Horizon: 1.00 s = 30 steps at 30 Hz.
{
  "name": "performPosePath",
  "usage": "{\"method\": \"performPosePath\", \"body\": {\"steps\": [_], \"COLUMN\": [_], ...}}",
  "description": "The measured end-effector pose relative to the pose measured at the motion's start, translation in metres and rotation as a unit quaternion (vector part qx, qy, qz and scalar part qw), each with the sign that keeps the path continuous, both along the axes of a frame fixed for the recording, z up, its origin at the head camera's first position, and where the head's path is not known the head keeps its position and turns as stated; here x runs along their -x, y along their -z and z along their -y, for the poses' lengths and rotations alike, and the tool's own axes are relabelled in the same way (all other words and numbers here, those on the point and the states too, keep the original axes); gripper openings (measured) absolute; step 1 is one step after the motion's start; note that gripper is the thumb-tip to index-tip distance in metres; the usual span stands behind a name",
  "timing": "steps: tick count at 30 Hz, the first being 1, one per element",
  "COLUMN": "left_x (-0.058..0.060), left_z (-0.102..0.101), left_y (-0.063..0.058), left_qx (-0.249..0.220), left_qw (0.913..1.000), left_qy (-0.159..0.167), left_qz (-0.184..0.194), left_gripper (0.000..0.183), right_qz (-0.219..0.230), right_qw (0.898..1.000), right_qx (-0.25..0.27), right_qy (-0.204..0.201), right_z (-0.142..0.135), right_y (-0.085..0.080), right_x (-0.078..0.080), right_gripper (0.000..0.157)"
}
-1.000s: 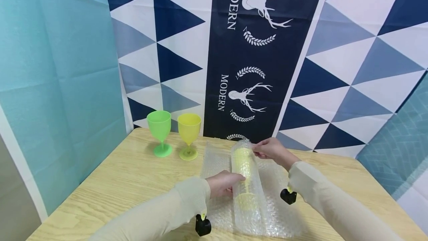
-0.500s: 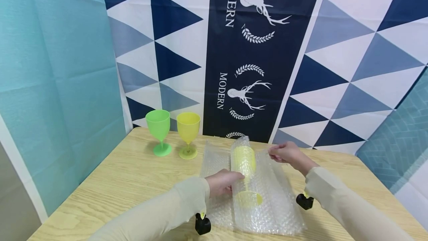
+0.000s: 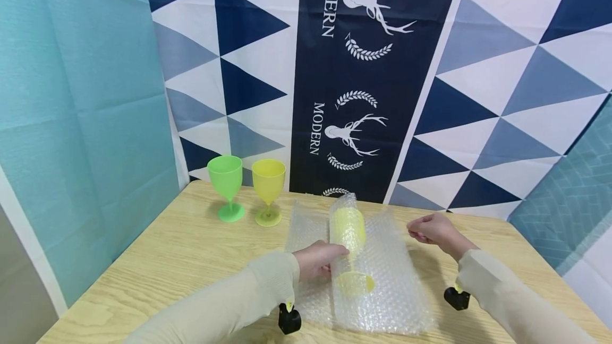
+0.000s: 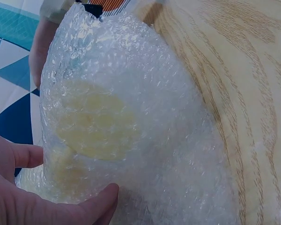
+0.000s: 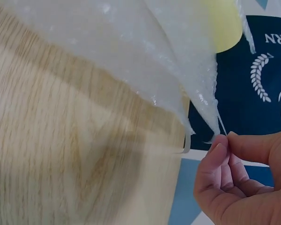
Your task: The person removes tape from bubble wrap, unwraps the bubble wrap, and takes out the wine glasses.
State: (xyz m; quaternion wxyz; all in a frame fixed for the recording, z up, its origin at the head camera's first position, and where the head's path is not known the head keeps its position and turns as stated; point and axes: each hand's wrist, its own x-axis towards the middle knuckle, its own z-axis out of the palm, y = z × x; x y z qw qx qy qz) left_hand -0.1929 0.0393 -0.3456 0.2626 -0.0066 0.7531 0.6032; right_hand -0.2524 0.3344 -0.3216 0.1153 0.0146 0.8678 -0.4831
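Note:
A yellow plastic goblet [image 3: 349, 227] lies on its side under clear bubble wrap [image 3: 397, 291], its bowl toward the wall and its round foot toward me. My left hand [image 3: 317, 259] grips the wrapped goblet from the left, thumb over the stem. In the left wrist view, the yellow foot [image 4: 100, 124] shows through the plastic between me and the thumb. To the right, my right hand [image 3: 437, 233] pinches a thin edge of the bubble wrap between thumb and forefinger. The right wrist view shows that edge drawn to a point at the fingertips [image 5: 220, 145].
A green goblet [image 3: 226, 179] and another yellow goblet [image 3: 269, 182] stand upright at the back left of the wooden table [image 3: 229, 269]. Behind them hangs a patterned cloth [image 3: 354, 78]. A teal sheet [image 3: 86, 110] borders the left side.
My right hand has moved rightward, drawing the bubble wrap's free layer away from the goblet, which shows more plainly now. My left hand has stayed in place on the wrapped goblet.

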Motion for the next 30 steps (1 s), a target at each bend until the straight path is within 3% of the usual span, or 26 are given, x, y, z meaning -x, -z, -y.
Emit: {"method": "performPosePath", "body": {"steps": [9,22,30], "left_x": [-0.002,-0.001,0.000], "left_z": [0.001,0.001,0.002], "left_y": [0.001,0.000,0.002], "left_qx": [-0.011,0.003,-0.005], "left_qw": [0.9999,1.0000,1.0000], "left_qy": [0.005,-0.007,0.003], "left_qz": [-0.001,0.004,-0.005], "left_gripper": [0.051,0.054,0.049], "right_qz": [0.013,0.017,0.012], "right_qw": [1.000,1.000,1.000], "right_qx": [0.001,0.001,-0.006], "right_qy": [0.029,-0.005,-0.017], "right_z": [0.000,0.025,0.047], "right_y": [0.005,-0.018,-0.023], "right_x": [-0.004,-0.010,-0.019], "right_gripper": [0.034,0.042,0.043]}}
